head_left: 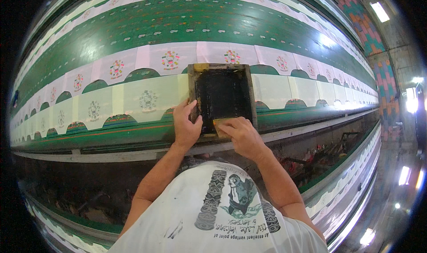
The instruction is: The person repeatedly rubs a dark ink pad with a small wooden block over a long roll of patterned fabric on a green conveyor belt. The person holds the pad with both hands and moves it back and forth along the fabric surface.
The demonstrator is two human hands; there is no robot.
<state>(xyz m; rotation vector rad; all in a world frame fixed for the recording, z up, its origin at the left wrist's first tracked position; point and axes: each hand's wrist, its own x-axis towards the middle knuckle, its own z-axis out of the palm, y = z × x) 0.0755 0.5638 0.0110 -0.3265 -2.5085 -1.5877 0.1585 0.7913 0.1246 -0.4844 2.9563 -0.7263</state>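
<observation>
A dark-inked printing screen in a worn rectangular frame (222,86) lies over a row of pale cream fabric pieces (271,93) on the long green table (133,19). My left hand (186,124) grips the screen's left side, thumb and fingers round the frame edge. My right hand (240,135) is closed on a yellowish squeegee (220,122) at the screen's lower part; its blade is mostly hidden. Cream pieces left of the screen carry grey outline prints (148,101); those to the right look plain.
Behind, pink-white pieces (169,62) bear small coloured cartoon prints, with more rows beyond. A pale rail (111,155) runs along the table's near edge above a dark gap. Other long tables (338,184) lie behind me; a walkway with lights is at the right.
</observation>
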